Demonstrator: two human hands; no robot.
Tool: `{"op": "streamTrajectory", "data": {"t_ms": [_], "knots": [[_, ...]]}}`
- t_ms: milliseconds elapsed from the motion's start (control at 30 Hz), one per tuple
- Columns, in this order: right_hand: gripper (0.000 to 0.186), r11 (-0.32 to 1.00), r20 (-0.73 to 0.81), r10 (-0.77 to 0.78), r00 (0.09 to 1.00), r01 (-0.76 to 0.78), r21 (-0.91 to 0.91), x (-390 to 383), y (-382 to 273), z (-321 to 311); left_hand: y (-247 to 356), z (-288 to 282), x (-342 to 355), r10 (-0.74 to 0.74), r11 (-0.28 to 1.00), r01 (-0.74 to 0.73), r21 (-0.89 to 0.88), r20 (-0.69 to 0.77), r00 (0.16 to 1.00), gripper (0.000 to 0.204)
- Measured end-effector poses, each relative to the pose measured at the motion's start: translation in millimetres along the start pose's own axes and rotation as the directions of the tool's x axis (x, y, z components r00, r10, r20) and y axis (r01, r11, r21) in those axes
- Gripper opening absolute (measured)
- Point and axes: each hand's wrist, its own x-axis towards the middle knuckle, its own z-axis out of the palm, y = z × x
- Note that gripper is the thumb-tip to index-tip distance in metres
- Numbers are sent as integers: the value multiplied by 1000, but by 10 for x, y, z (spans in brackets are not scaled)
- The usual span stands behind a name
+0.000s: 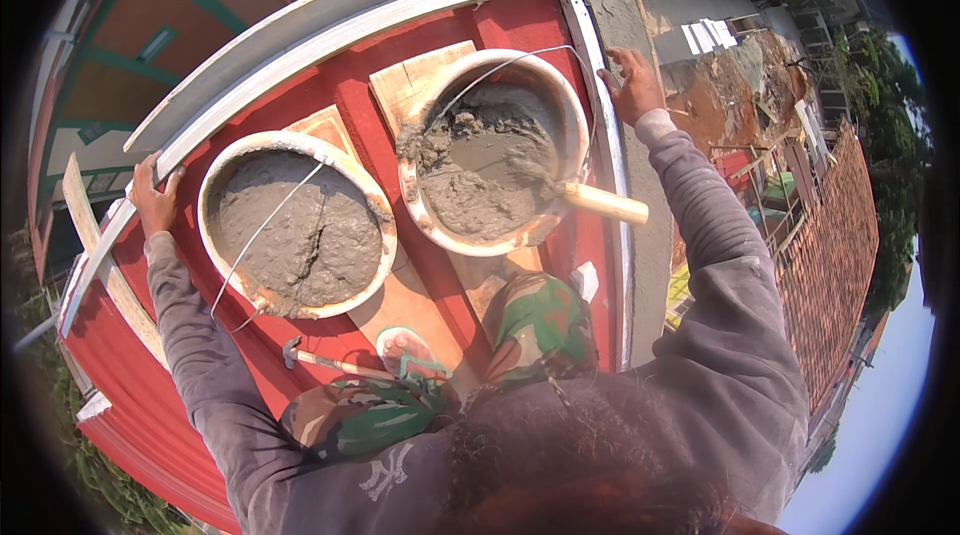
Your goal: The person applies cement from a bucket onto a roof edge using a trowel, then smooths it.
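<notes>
My left hand (157,197) has its fingers curled over a long white board (360,30) at the left. My right hand (632,90) rests at the white edge strip (585,40) beside a grey mortar-covered ledge (625,305), fingers bent and apart. Between my hands stand two pale round buckets of wet grey mortar, the left bucket (295,230) with its wire handle lying across it, the right bucket (490,160) with a wooden tool handle (600,202) sticking out over its rim. A hammer (335,360) lies below the left bucket by my foot (405,347).
Red corrugated roofing (130,435) and wooden planks (410,85) lie under the buckets. A loose narrow board (105,250) is at the left. Past the ledge at right, lower down, are debris (745,95), a tiled roof (820,275) and trees. A green-framed building (140,55) stands upper left.
</notes>
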Motion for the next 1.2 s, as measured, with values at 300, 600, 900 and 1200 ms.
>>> {"op": "streamTrajectory", "data": {"t_ms": [300,600,900,1200], "knots": [[58,944,64,-216,974,225,-240,1775,53,292,-54,9,-35,55,997,-53,51,-33,998,57],[52,909,172,-201,964,249,-334,2024,82,396,-14,1,-42,50,995,-46,89,-33,998,56],[52,895,215,-220,952,284,-344,2019,111,394,-43,8,-69,34,995,-32,95,-11,999,56],[53,908,205,-223,953,280,-313,1884,21,269,10,1,-56,23,998,-23,65,0,1000,55]]}}
